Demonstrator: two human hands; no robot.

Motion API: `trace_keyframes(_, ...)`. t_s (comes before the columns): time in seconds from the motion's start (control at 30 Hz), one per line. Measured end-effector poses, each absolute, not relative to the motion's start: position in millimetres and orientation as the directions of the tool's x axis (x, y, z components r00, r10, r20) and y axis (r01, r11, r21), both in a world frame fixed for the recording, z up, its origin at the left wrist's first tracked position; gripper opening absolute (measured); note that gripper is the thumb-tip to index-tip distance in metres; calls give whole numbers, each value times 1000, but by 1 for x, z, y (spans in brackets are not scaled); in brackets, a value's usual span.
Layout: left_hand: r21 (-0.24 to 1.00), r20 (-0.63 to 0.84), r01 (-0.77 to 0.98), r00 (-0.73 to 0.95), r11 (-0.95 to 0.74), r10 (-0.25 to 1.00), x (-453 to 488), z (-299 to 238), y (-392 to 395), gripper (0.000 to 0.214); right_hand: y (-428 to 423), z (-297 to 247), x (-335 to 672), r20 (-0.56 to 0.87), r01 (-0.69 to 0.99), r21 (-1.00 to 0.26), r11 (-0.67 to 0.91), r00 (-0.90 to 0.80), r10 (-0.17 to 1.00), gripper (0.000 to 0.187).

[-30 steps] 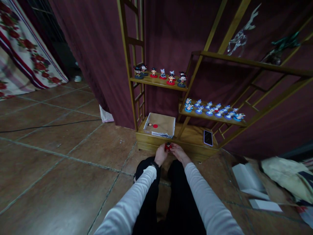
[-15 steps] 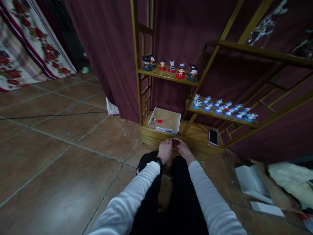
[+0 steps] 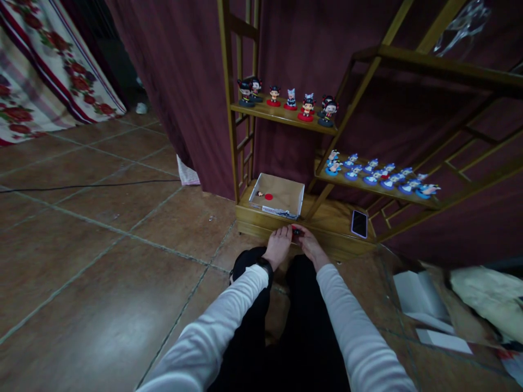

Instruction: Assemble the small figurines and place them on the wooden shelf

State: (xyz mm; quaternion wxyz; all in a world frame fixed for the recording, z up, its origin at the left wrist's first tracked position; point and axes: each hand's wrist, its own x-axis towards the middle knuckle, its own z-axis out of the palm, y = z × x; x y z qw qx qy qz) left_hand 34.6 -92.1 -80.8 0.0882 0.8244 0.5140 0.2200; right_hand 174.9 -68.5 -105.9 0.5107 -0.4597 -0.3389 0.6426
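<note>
My left hand (image 3: 279, 246) and my right hand (image 3: 310, 244) meet above my knees, just in front of the shelf's bottom ledge. Between them they grip a small red and black figurine (image 3: 297, 232), mostly covered by my fingers. Just beyond is a shallow cardboard box (image 3: 286, 198), which has a small figurine (image 3: 260, 194) lying in it beside a round red base (image 3: 268, 197). On the upper left shelf (image 3: 278, 113) stand several figurines on red or dark bases. Several blue and white figurines (image 3: 372, 177) line the middle right shelf.
A phone (image 3: 359, 224) lies on the bottom ledge to the right. White box pieces (image 3: 423, 299) and a pale bag (image 3: 486, 294) are on the floor at right. A black cable (image 3: 90, 186) crosses the tiles at left. A dark red curtain (image 3: 175, 81) hangs behind the shelf.
My view has shifted slightly. Both hands stay together around the figurine; it shows less red and more of its dark part now, seemingly turned between my fingers.
</note>
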Motion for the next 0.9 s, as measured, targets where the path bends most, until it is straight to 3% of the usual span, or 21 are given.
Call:
trace_keyframes(0.17,441,275,790,333,-426,902,35,-84,-94,45,-69,-106,175,-251,-326,-912,-249,-37,967,46)
trace_keyframes(0.3,652,217,692,221,-309,951,32,-89,-88,38,-70,-104,174,-253,-337,-904,-263,-74,965,45)
trace_keyframes(0.4,864,127,472,131,-175,983,31,-96,-77,26,-72,-101,173,-267,-353,-890,-288,-109,958,43)
trace_keyframes(0.5,995,-55,84,92,48,994,31,-102,-67,15,-76,-95,171,-253,-360,-888,-285,-135,958,40)
trace_keyframes(0.6,929,-228,-277,95,246,969,29,-105,-63,16,-79,-88,167,-235,-355,-893,-276,-157,959,42)
trace_keyframes(0.67,860,-288,-407,109,307,952,26,-105,-63,19,-81,-84,165,-226,-357,-893,-273,-170,959,45)
trace_keyframes(0.9,751,-398,-495,188,437,898,13,-88,-70,27,-85,-79,160,-206,-408,-875,-260,-172,963,48)
